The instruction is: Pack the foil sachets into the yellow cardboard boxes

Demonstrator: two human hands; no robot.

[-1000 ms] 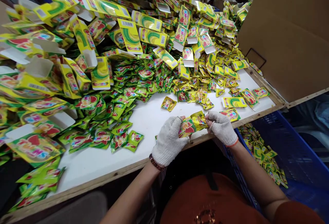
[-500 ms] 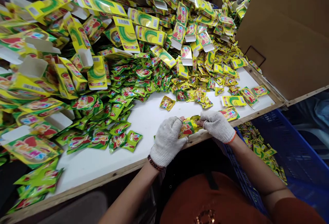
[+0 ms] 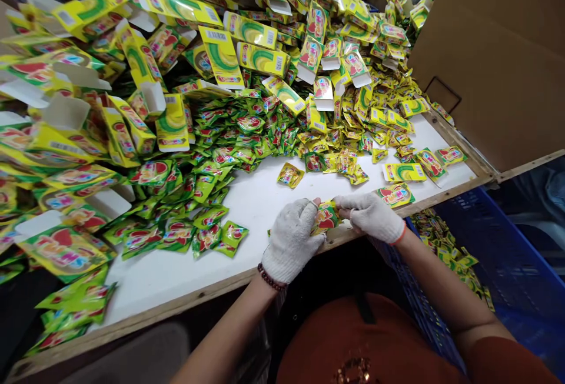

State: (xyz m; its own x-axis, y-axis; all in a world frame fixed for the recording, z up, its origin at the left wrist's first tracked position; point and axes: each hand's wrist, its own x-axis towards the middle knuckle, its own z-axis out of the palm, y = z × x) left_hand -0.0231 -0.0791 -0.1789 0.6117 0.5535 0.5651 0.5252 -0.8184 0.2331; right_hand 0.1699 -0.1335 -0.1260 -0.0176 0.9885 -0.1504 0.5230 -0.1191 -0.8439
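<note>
My left hand [image 3: 293, 237], in a white knit glove with bare fingertips, is closed around the left part of a yellow-green box [image 3: 325, 217] at the table's front edge. At the box's right end is my right hand [image 3: 373, 214], gloved too, its fingers pressed together on it. Part of the box is hidden by the left glove. A flat box [image 3: 396, 194] lies just beyond the right hand. Past the left hand, a single yellow packet [image 3: 290, 175] rests on the white tabletop [image 3: 247, 204]. Green packets [image 3: 232, 238] lie to the left.
Yellow boxes [image 3: 220, 57], many open-ended, are heaped at the back and left over green and yellow packets. A large brown cardboard panel [image 3: 494, 60] stands at the right. Below the wooden edge, a blue crate [image 3: 507, 254] holds yellow packets.
The right fingers have shifted slightly left at the box's end, and the yellow packet seen there before is no longer visible. The left hand still holds the box. The whole view has shifted slightly.
</note>
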